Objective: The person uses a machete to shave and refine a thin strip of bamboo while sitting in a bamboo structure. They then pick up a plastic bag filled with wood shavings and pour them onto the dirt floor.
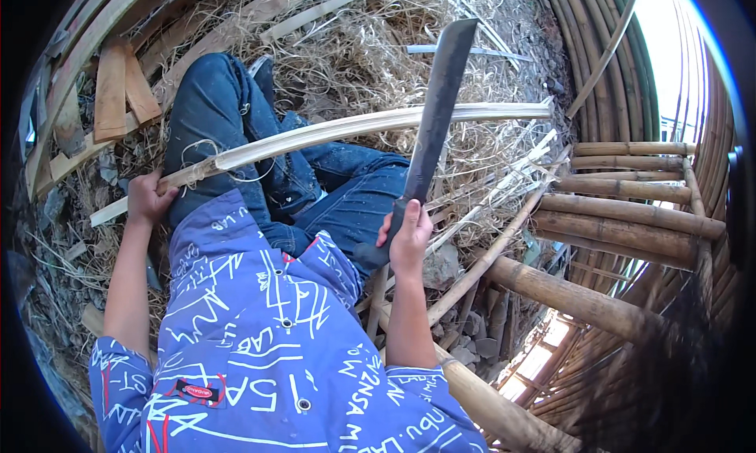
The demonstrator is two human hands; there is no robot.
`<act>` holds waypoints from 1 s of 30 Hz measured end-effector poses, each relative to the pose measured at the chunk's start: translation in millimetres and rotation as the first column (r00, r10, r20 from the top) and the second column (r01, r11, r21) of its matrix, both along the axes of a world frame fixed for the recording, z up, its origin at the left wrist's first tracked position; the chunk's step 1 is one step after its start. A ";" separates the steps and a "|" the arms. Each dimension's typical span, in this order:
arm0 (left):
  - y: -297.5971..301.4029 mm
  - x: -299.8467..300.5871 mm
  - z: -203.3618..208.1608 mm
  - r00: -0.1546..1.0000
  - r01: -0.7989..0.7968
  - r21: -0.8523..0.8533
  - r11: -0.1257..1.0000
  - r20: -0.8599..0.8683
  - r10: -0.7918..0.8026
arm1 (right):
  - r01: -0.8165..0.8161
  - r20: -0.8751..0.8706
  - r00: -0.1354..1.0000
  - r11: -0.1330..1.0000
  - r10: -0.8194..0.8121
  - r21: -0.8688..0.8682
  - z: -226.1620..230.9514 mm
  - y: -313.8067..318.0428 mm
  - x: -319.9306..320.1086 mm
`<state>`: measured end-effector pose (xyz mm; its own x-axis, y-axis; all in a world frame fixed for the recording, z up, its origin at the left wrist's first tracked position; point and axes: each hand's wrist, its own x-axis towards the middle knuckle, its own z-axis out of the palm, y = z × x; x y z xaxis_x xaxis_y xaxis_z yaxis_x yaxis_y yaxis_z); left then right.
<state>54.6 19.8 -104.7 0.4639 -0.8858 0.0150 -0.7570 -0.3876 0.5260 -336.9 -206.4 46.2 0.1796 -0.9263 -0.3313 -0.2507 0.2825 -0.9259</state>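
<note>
A long pale split bamboo strip lies across my bent legs, its far end reaching right over the shavings. My left hand is closed round the strip near its left end, beside my thigh. In my right hand is the dark handle of a machete, its broad blade pointing up and away. The blade crosses in front of the strip in this view; whether the two touch I cannot tell.
Curly bamboo shavings cover the ground ahead. Wooden boards lie at the far left. Thick bamboo poles and a bamboo frame stand close on my right. A bundle of bamboo rises at the far right. Stones lie near my right forearm.
</note>
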 end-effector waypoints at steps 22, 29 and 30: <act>-2.1 6.6 5.6 0.999 0.035 0.054 0.998 0.039 -0.037 | -0.067 -0.046 0.997 0.998 0.067 0.000 1.7 2.7 -29.3; 1.2 4.1 -0.5 0.999 0.002 0.030 1.000 0.032 -0.003 | -0.048 0.016 0.999 0.999 0.048 0.005 3.3 2.6 -18.9; 5.6 5.5 -2.6 1.000 0.002 0.043 0.999 0.016 -0.002 | -0.047 0.002 0.999 0.999 0.047 0.023 4.9 2.6 -21.4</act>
<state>60.1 25.4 -107.3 0.4621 -0.8867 -0.0157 -0.7661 -0.4081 0.4966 -358.3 -203.7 51.1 0.2238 -0.9088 -0.3521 -0.2626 0.2917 -0.9198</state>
